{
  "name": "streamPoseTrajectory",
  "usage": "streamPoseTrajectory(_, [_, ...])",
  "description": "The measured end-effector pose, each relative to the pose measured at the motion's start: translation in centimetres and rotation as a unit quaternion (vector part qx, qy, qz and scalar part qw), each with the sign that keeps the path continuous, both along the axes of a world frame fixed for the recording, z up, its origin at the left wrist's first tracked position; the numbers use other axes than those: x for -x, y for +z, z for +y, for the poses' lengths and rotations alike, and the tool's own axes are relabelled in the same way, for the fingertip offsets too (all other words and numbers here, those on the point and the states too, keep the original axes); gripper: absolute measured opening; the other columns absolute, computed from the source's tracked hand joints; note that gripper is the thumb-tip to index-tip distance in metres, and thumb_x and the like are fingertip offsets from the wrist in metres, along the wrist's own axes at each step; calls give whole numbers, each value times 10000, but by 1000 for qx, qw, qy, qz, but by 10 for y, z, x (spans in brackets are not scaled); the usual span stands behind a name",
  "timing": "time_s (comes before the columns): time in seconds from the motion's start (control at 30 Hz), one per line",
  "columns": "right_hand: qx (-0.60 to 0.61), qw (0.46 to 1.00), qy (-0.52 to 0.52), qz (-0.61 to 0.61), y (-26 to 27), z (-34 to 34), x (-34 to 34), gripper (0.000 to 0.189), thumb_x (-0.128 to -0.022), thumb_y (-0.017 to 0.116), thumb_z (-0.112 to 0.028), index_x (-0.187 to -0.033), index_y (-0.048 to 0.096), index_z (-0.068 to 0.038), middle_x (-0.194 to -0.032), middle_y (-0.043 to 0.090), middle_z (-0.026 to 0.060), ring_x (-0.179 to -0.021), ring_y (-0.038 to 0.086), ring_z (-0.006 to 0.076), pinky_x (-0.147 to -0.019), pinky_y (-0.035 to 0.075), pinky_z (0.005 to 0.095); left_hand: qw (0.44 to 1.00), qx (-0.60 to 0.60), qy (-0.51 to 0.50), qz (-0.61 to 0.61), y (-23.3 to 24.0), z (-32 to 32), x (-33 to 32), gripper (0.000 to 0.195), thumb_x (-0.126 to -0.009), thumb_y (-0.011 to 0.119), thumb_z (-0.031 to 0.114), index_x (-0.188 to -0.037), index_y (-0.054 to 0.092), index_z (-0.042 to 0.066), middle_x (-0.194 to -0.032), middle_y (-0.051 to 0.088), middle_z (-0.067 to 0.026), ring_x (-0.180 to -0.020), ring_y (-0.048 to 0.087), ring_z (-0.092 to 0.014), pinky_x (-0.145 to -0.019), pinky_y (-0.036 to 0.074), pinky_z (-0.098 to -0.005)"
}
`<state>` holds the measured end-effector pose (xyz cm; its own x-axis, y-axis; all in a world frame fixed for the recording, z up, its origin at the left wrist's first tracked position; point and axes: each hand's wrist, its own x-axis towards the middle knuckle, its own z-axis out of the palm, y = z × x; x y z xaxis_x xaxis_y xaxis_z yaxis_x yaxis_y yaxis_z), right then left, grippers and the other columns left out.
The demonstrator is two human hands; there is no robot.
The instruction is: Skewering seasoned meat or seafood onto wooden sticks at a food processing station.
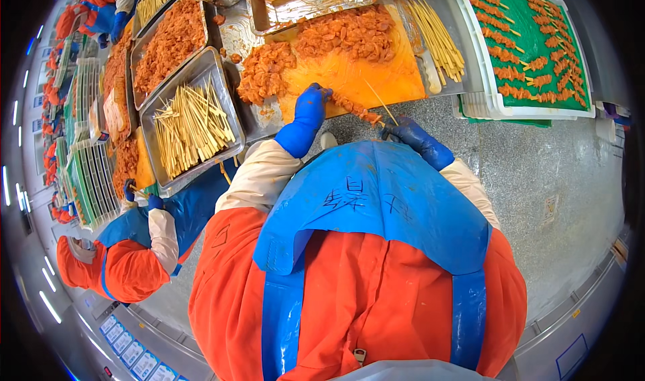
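Note:
My left hand [313, 104], in a blue glove, pinches the far end of a skewer of red marinated meat [352, 107] at the near edge of the orange cutting board [383, 81]. Closed around that skewer's near end is my right hand [410, 133], in a dark-stained blue glove. A bare bamboo skewer [381, 103] also sticks out from the right hand. Piles of cut marinated meat [347, 33] lie on the board's far part and at its left. Right of the board are a white-handled knife [431, 73] and a bundle of bamboo skewers [436, 38].
A steel tray of bamboo skewers [234, 124] stands left, beside a tray of meat [169, 43]. Finished meat skewers lie on a green-lined white tray [504, 99] at right. A steel tray [307, 10] is behind the board. A co-worker [126, 260] works at lower left, others beyond.

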<state>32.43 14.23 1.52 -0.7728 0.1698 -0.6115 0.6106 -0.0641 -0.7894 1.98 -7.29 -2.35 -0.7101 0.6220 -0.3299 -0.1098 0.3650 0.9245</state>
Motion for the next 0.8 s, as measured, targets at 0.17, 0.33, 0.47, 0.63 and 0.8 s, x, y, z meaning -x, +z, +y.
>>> streamPoseTrajectory(0.17, [113, 993, -26, -12, -11, -10, 9, 265, -1113, 687, -293, -1070, 830, -74, -700, 639, 7, -578, 547, 122, -554, 422, 322, 996, -60, 35, -64, 9, -6, 5, 256, -1043, 710, 253, -988, 723, 3, -966, 774, -158, -883, 741, -267, -795, 558, -384])
streamPoseTrajectory(0.33, [272, 958, -87, 4, 8, 20, -2, 243, -1099, 731, -363, -1005, 740, -140, -752, 636, -17, -609, 510, 92, -571, 389, 286, 931, -54, -89, 350, 98, 6, 9, 309, -1029, 747, 91, -1337, 763, 87, -1181, 747, -175, -948, 740, -318, -827, 587, -415])
streamPoseTrajectory(0.47, [273, 950, -127, 82, 60, 88, 92, 332, -1145, 657, -367, -1294, 782, -97, -779, 560, -66, -627, 425, 36, -574, 329, 223, 956, 20, -36, 289, 42, -52, 41, 446, -984, 770, 25, -1412, 770, 150, -1156, 718, -154, -1000, 736, -320, -861, 596, -413])
streamPoseTrajectory(0.63, [80, 944, -255, 195, 87, 239, 244, 385, -1149, 655, -405, -1298, 789, -76, -840, 648, -50, -639, 475, 54, -556, 353, 256, 963, 59, -69, 253, 58, -20, 28, 411, -983, 768, 22, -1384, 777, 110, -1137, 677, -158, -1027, 726, -336, -908, 596, -404])
streamPoseTrajectory(0.8, [-44, 938, -280, 199, 100, 300, 287, 456, -1139, 635, -529, -1290, 824, -142, -958, 777, -28, -649, 508, 60, -568, 357, 259, 973, 3, -65, 221, 54, -12, 20, 393, -988, 757, 4, -1369, 775, 100, -1196, 666, -165, -1108, 736, -321, -979, 591, -379])
